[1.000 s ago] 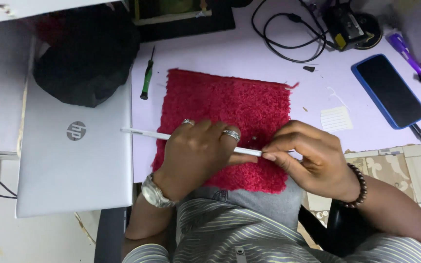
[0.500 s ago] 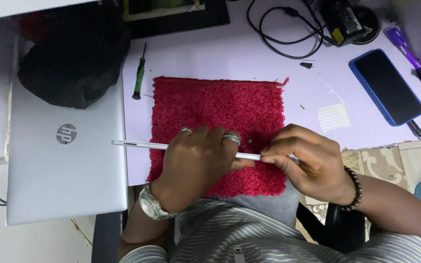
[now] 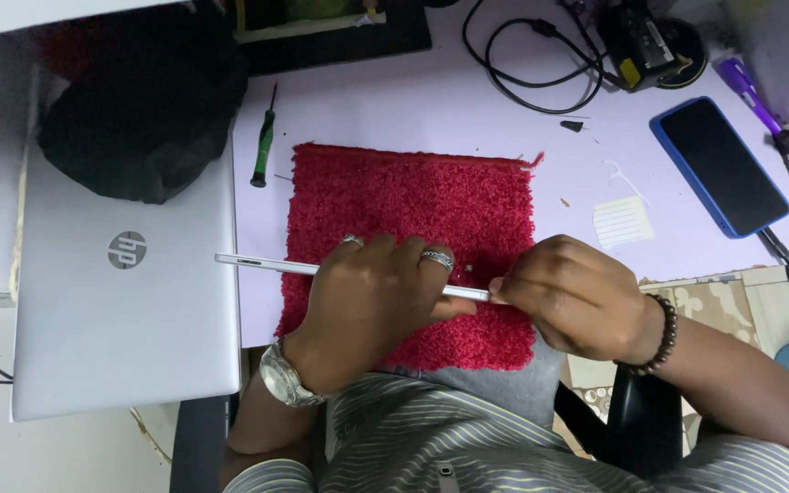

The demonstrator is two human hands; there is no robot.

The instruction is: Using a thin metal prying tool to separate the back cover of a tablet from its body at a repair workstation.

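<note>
Since the earlier pictures the left hand (image 3: 372, 306) and right hand (image 3: 577, 297) have kept their grip on the thin white rod (image 3: 271, 266), and the whole scene sits much as it did, with only the view shifted a little. The rod lies nearly level across the lower part of the red mat (image 3: 413, 196); the left hand is curled over its middle, fingers wrapped down on it, and the right hand pinches its right end between fingertips, though exactly how the tip is held is hard to make out under the fingers. The rod's free left end sticks out past the mat's left edge and reaches over the closed silver laptop (image 3: 125, 310). A green screwdriver (image 3: 265, 141) lies just off the mat's upper left corner, beside a black bag (image 3: 139, 110) resting on the laptop's top edge. To the right of the mat the pale tabletop (image 3: 431, 100) has open room, holding a small lined paper scrap (image 3: 623, 222), then a blue-cased phone (image 3: 721, 166) near the right edge. Black cables (image 3: 527, 68) loop along the far side. The mat's near edge overhangs the tabletop at the person's lap.
</note>
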